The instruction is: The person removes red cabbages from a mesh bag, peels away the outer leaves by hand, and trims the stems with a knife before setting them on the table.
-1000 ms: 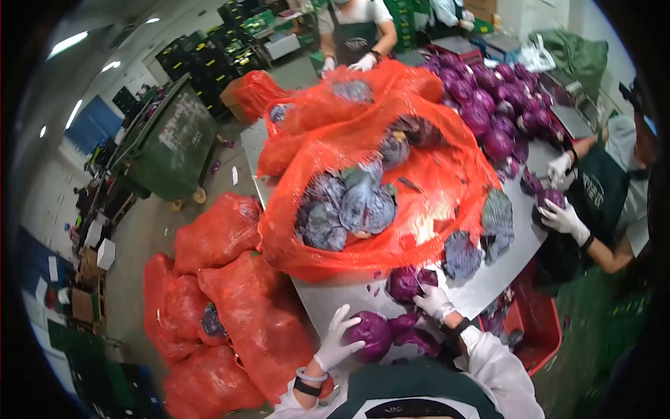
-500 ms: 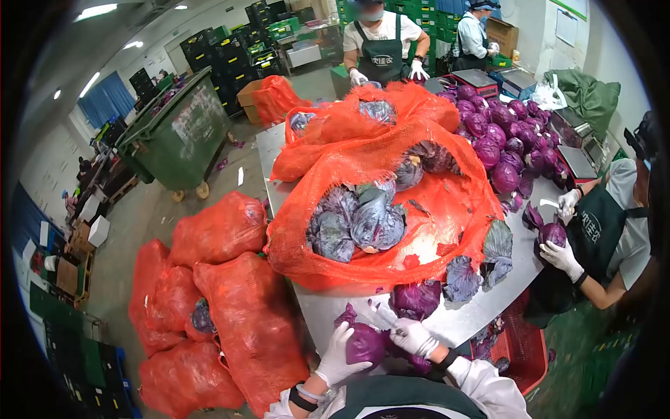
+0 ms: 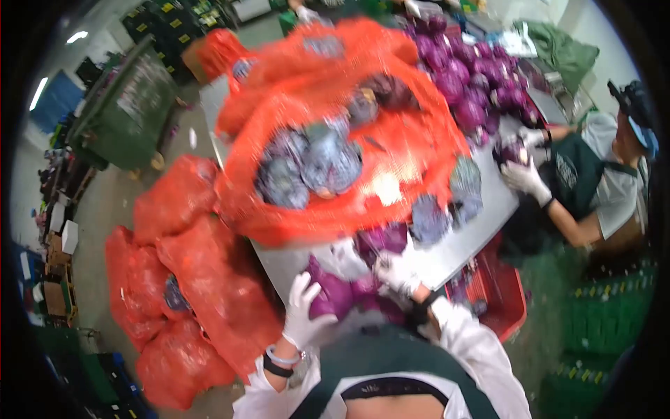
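Observation:
My left hand (image 3: 304, 313), in a white glove, cups the left side of a purple cabbage (image 3: 331, 297) at the near edge of the metal table (image 3: 279, 269). To its right is my right hand (image 3: 396, 271), gloved too, with its fingers closed by the cabbage and loose purple leaves; what it grips is too blurred to tell. Another purple cabbage (image 3: 380, 239) lies just beyond my right hand. Farther back, an open red mesh bag (image 3: 293, 227) holds several cabbages with dull bluish outer leaves (image 3: 331, 164). Two detached leaves (image 3: 430, 220) rest right of the bag.
A co-worker (image 3: 586, 174) at the right handles a cabbage. Peeled cabbages (image 3: 467, 77) are piled at the back right. Full red sacks (image 3: 216, 279) stand on the floor at left, a red crate (image 3: 513, 307) at right, and a green bin (image 3: 129, 112) farther back left.
The camera view has tipped downward and shifted, so the table appears higher and farther left. My left hand still cups the cabbage. The co-worker at right has brought both hands together around a cabbage.

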{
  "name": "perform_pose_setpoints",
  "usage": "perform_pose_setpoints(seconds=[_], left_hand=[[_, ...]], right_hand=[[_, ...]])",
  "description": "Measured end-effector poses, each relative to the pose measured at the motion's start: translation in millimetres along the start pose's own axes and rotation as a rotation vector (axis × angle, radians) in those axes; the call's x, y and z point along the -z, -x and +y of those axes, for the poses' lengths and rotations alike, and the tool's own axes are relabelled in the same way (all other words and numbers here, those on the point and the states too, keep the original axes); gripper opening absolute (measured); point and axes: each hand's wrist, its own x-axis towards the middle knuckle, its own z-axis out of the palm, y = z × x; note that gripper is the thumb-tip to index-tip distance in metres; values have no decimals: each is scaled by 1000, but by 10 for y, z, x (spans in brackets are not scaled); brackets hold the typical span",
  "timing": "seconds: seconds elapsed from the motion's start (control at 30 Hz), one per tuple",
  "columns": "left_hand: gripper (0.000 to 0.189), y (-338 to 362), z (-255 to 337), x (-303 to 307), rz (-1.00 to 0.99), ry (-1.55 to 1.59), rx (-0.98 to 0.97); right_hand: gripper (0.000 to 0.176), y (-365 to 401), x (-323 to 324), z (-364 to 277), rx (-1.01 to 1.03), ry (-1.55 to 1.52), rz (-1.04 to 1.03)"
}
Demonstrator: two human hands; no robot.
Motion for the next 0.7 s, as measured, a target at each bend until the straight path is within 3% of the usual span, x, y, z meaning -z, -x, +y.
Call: perform_pose_setpoints(seconds=[0.1,0.13,0.2,0.27,0.33,0.37,0.47,0.53,0.6,0.63,0.67,0.7], left_hand=[[83,95,109,-86,-29,27,31],[83,86,139,-113,-44,-44,2],[89,64,186,-186,-70,-214,-92],[105,57,193,-269,-77,-199,-30],[121,10,222,-150,-79,-170,38],[123,-23,227,-72,-108,-187,42],[125,-32,171,66,-174,-221,60],[114,15,48,20,-129,-5,67],[107,-2,-63,89,-78,115,84],[108,29,-193,113,-82,224,147],[109,59,-306,124,-82,332,212],[106,85,-393,118,-92,455,292]], right_hand=[[41,203,198,-616,-218,-234,-142],[43,265,70,-675,63,-166,-109],[61,384,-106,-995,251,97,-129],[47,426,-444,-991,274,304,-36],[29,348,-501,-904,285,194,-120],[19,317,-444,-881,390,208,-11],[19,44,-286,-376,323,92,7],[19,-21,-71,-184,-246,-199,-159],[20,-85,18,300,-257,-28,-24],[23,-100,92,303,-350,-114,19],[36,-84,177,220,-90,339,126],[46,-52,178,117,71,385,240]])
